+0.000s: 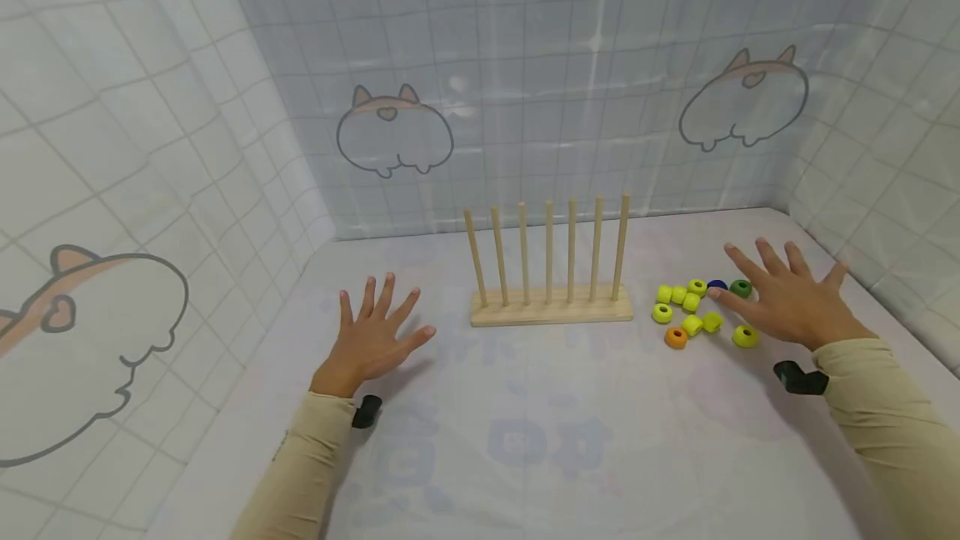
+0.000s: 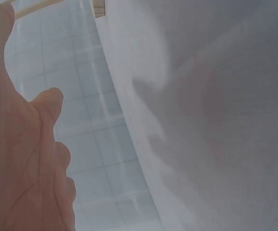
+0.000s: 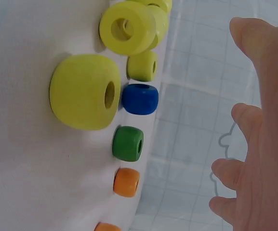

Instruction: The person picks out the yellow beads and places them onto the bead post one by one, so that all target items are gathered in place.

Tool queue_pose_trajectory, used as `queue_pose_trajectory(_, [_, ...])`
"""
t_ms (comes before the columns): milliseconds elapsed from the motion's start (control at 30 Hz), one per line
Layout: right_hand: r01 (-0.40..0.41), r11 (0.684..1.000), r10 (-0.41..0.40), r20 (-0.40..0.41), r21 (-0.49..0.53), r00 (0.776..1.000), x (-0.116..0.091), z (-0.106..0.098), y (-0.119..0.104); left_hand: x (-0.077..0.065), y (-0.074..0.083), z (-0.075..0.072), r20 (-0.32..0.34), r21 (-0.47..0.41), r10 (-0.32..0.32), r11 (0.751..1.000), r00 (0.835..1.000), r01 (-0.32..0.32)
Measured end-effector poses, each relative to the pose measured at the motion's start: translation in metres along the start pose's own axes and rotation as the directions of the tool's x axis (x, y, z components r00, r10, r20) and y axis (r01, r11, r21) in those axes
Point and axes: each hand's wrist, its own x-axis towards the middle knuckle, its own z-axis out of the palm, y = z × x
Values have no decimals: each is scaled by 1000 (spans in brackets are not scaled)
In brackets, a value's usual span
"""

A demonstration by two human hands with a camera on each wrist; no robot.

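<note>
My left hand point(image 1: 371, 344) hovers over the cloth left of a wooden peg rack point(image 1: 551, 317), its fingers spread and holding nothing. The rack has several upright dowels, all bare. In the left wrist view, the palm of the left hand point(image 2: 28, 159) shows, with a corner of the rack's base point(image 2: 99, 8) at the top. Over the right side, my right hand point(image 1: 795, 307) is spread above loose beads and holds none. Several yellow beads point(image 1: 746, 337), a green bead point(image 1: 741, 289), a partly covered blue bead point(image 1: 717, 284) and an orange bead point(image 1: 676, 337) lie there.
A pale printed cloth point(image 1: 517, 407) covers the table. Tile-patterned sheets point(image 1: 525, 107) with cartoon animals rise at the back and both sides. In the right wrist view, two orange beads point(image 3: 126, 182) show, one cut off by the lower edge.
</note>
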Motion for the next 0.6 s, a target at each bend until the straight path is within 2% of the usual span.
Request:
queue_pose_trajectory(300, [26, 1000, -26, -28, 10, 999, -1, 3, -9, -2, 10, 4, -36, -10, 17, 1000, 999, -18])
queue_pose_trajectory(433, [33, 999, -31, -80, 22, 996, -2, 6, -13, 0, 14, 7, -42, -34, 24, 999, 999, -26])
queue_pose_trajectory(600, [35, 998, -25, -149, 61, 988, -5, 11, -14, 5, 23, 9, -47, -105, 27, 994, 999, -32])
